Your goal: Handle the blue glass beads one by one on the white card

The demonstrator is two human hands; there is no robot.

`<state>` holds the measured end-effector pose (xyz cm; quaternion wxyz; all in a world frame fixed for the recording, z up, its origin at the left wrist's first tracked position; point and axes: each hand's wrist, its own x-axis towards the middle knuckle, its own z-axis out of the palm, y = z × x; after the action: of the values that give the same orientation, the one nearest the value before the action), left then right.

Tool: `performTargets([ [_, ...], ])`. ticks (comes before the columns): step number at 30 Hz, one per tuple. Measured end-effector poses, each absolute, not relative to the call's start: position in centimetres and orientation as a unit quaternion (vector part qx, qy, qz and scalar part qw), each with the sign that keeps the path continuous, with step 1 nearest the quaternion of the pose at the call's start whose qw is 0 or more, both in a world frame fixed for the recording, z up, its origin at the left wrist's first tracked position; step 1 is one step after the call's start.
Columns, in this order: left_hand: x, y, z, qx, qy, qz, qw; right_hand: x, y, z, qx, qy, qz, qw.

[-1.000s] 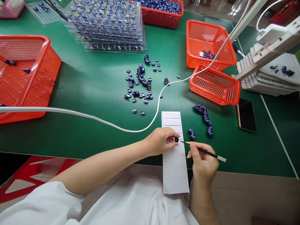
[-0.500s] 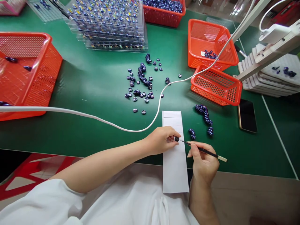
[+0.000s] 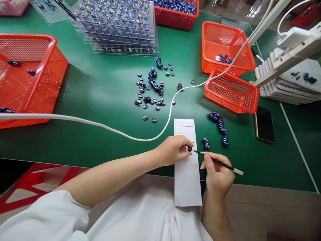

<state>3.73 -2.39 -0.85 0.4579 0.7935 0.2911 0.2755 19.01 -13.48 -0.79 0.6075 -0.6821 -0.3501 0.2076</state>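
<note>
Between thumb and fingertips, my left hand point(image 3: 174, 149) pinches a small dark bead point(image 3: 190, 149). My right hand point(image 3: 220, 170) is closed around a thin black paintbrush point(image 3: 220, 163) with a pale end, held like a pen. The brush's fine tip meets or nearly meets the bead; I cannot tell which. Under both hands lies a long white paper strip point(image 3: 187, 187) with ruled lines, hanging over the table's front edge. Rows of shiny dark-blue beads point(image 3: 217, 122) lie to the right of the strip, with a short row point(image 3: 206, 143) close to my right hand.
A white cable point(image 3: 135, 138) crosses the green table point(image 3: 100, 90). Loose beads point(image 3: 155, 83) lie mid-table. Around them are orange baskets point(image 3: 60, 77), stacked clear trays point(image 3: 120, 47), a small orange basket point(image 3: 230, 95), a phone point(image 3: 265, 124) and a stack of white foam sheets point(image 3: 281, 83).
Hardly anything differs. Both hands keep their places, with the brush tip still at the bead; the whole view has shifted very slightly.
</note>
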Motion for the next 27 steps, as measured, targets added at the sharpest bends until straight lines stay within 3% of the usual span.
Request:
performTargets([
  [5,3.8,-2.5,-1.3,0.807,0.284,0.282,0.434,19.0,-13.8,-1.1,-0.666,-0.364,0.21,0.617],
  [15,3.9,-3.1,-1.5,0.854,0.262,0.311,0.325,19.1,-14.4,-1.8,-0.689,-0.448,0.147,0.551],
  [27,4.0,-3.3,-1.6,0.858,0.265,0.322,0.298,19.6,-14.7,-2.5,-0.68,-0.462,0.164,0.545],
])
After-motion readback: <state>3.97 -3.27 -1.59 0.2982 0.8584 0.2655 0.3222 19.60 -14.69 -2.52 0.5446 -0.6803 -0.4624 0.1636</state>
